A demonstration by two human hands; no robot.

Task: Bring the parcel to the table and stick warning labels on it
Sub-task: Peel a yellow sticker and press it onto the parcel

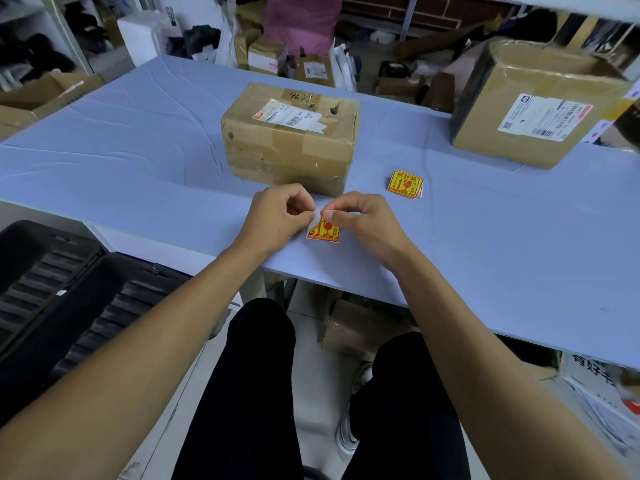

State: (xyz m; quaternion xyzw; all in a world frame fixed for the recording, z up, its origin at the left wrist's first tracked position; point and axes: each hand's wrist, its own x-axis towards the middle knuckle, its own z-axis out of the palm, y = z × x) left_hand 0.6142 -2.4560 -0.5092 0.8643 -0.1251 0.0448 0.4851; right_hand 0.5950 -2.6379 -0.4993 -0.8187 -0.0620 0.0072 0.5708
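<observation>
Table [138,140] bears parcel [289,138] just beyond both hands' grip on label [325,230].

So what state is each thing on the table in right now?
Parcel: taped shut, standing on the table.
Warning label: pinched by left hand and right hand, backing partly peeled.
Label stack: lying loose.
Large box: top open.
</observation>
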